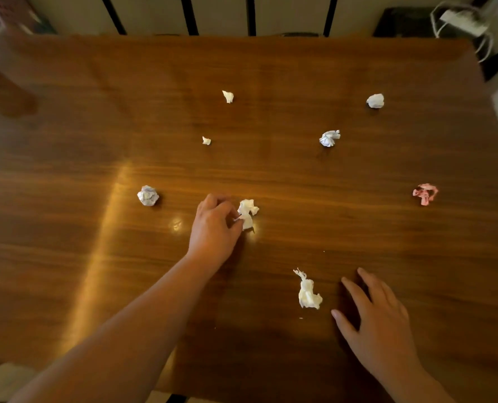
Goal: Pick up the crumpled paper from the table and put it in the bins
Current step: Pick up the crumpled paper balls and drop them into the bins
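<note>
The left hand (214, 225) pinches a crumpled paper (247, 213) at its two o'clock side, mid-table. The right hand (378, 324) lies spread; a long tissue wad (308, 292), pointing twelve o'clock, sits just beside it at ten o'clock.

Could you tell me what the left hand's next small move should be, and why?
Probably close the fingers and lift: the left hand already touches the crumpled white paper, which seems to rest on the wooden table. The right hand lies open beside another wad. No bin is visible.
</note>
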